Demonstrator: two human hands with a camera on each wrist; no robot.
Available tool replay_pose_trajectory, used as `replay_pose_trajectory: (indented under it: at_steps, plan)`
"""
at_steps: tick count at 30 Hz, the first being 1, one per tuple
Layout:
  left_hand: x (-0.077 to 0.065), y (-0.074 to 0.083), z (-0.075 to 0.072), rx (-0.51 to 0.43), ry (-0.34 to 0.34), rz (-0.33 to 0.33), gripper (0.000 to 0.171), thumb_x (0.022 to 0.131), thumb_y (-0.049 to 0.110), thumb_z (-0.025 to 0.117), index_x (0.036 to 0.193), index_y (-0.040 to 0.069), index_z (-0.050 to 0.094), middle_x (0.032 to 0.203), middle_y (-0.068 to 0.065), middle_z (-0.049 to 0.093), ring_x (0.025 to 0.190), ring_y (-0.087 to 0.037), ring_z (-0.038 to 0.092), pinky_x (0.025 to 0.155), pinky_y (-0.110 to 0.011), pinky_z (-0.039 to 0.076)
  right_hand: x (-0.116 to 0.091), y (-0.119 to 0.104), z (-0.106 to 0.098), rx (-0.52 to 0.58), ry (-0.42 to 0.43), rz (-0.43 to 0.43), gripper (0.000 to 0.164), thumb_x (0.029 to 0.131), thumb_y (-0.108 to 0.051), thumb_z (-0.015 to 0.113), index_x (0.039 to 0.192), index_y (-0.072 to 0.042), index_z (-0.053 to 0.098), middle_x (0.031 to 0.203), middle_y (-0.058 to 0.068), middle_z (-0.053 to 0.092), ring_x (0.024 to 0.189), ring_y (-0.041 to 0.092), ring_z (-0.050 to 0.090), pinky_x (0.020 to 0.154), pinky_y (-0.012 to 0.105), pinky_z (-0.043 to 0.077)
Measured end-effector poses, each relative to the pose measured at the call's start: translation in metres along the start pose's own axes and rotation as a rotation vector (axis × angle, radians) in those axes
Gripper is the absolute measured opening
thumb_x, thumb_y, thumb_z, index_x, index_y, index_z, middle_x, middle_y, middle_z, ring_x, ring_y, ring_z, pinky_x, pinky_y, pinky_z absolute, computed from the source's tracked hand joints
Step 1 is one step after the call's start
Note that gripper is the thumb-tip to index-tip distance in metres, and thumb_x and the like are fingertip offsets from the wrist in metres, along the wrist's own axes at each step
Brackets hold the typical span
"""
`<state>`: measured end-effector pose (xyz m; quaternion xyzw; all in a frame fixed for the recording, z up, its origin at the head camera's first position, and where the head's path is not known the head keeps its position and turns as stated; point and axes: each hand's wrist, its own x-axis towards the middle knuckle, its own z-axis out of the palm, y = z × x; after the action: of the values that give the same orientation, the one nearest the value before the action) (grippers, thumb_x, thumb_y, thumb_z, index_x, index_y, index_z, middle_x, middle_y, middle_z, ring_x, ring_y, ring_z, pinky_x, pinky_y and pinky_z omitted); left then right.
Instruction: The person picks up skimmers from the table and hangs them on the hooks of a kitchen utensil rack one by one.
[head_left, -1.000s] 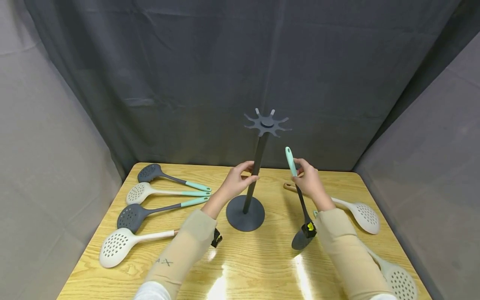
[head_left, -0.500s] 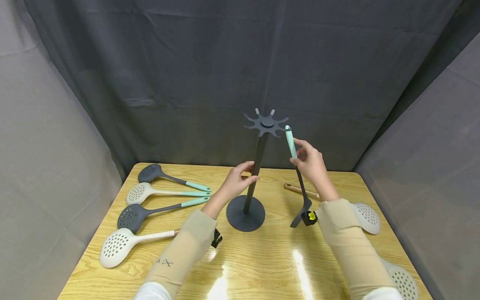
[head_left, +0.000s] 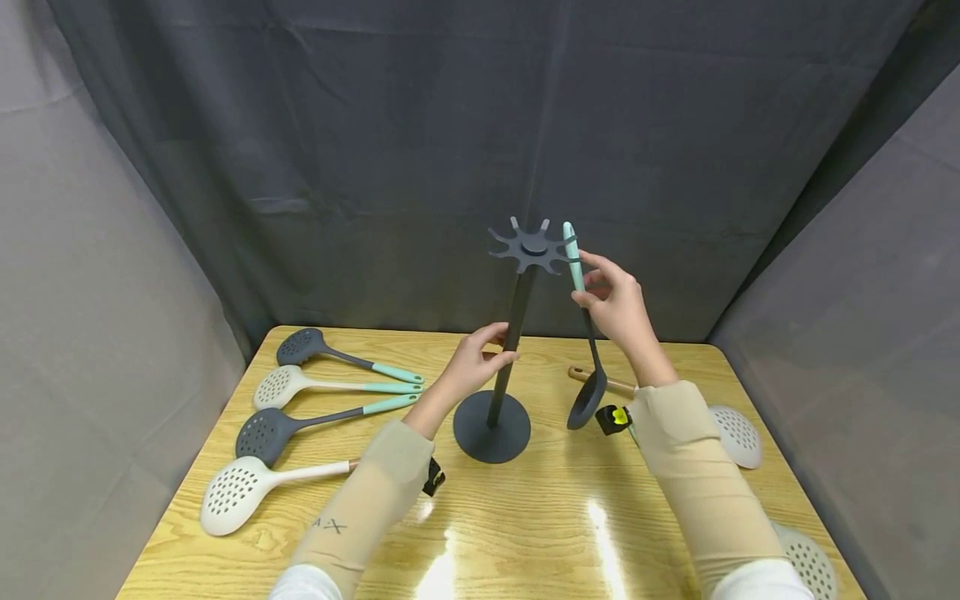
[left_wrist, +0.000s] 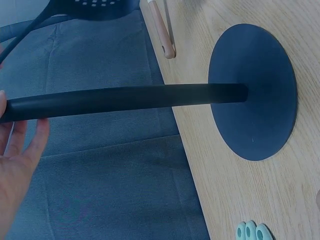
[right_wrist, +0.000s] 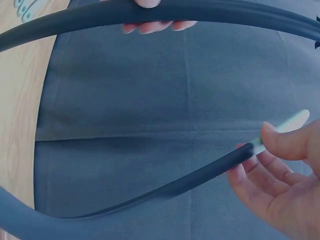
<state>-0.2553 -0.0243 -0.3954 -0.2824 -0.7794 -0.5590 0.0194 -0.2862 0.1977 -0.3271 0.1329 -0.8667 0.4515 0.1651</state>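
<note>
A dark skimmer (head_left: 587,406) with a mint handle hangs head down from my right hand (head_left: 618,304), which pinches the handle between thumb and fingers. The handle's top overlaps the prongs of the hook ring (head_left: 534,245) on the dark utensil stand. Holes in the skimmer's head (left_wrist: 102,7) show in the left wrist view. My left hand (head_left: 474,360) grips the stand's pole (left_wrist: 125,99) partway up, thumb on one side and fingers on the other. The round base (head_left: 491,446) stands flat on the table.
Several skimmers lie in a row on the left, the nearest being white (head_left: 234,496). At right, a white skimmer (head_left: 737,436) with a wooden handle (head_left: 588,377) and another pale skimmer (head_left: 806,560) lie partly behind my right arm. A grey curtain (head_left: 360,167) hangs behind the table.
My right hand has risen and lifted the skimmer, bringing its handle top from below the hook ring up to the prongs. The left hand has stayed on the pole.
</note>
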Motion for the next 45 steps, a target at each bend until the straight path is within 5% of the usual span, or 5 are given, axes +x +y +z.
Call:
replay_pose_trajectory:
  at_steps: [10,15,22,34,45]
  plan:
    - [0.004,-0.016,0.004,-0.012,0.014,0.016,0.036,0.086,0.001,0.061,0.121,-0.002,0.053,0.105,-0.018,0.058,0.100,-0.029,0.055,0.080,-0.029,0.052,0.009,-0.014,-0.002,0.081,-0.037,-0.022,0.057,0.082,0.006,0.063,0.135,-0.009,0.046,0.101,0.022,0.060,0.090,0.030,0.061,0.069,0.013,0.049]
    - [0.009,-0.035,0.008,-0.008,0.035,0.009,0.037,0.086,0.007,0.063,0.122,0.004,0.054,0.105,-0.013,0.059,0.099,-0.023,0.056,0.080,-0.027,0.053,0.013,-0.015,-0.003,0.110,-0.063,-0.029,0.057,0.083,0.007,0.061,0.136,-0.007,0.044,0.108,0.023,0.059,0.094,0.027,0.061,0.070,0.015,0.050]
    - [0.008,-0.036,0.010,-0.007,0.045,0.016,0.037,0.086,0.008,0.063,0.122,0.005,0.054,0.104,-0.010,0.059,0.098,-0.020,0.056,0.078,-0.024,0.053,0.017,-0.015,-0.004,0.180,-0.103,-0.052,0.057,0.083,0.008,0.059,0.135,-0.010,0.046,0.110,0.021,0.056,0.086,0.005,0.061,0.071,0.022,0.053]
    - [0.009,-0.036,0.011,-0.002,0.050,0.010,0.037,0.086,0.008,0.063,0.122,0.005,0.055,0.104,-0.011,0.059,0.098,-0.020,0.056,0.079,-0.025,0.052,0.019,-0.017,-0.002,0.227,-0.141,-0.072,0.053,0.084,0.008,0.059,0.133,-0.007,0.048,0.110,0.023,0.056,0.085,0.000,0.060,0.074,0.021,0.052]
    - [0.009,-0.037,0.010,-0.008,0.055,0.010,0.037,0.086,0.007,0.063,0.122,0.004,0.055,0.104,-0.010,0.058,0.097,-0.020,0.056,0.078,-0.024,0.053,0.022,-0.012,0.001,0.214,-0.170,-0.091,0.046,0.085,0.009,0.055,0.130,0.001,0.049,0.115,0.024,0.057,0.092,0.022,0.065,0.078,0.026,0.053]
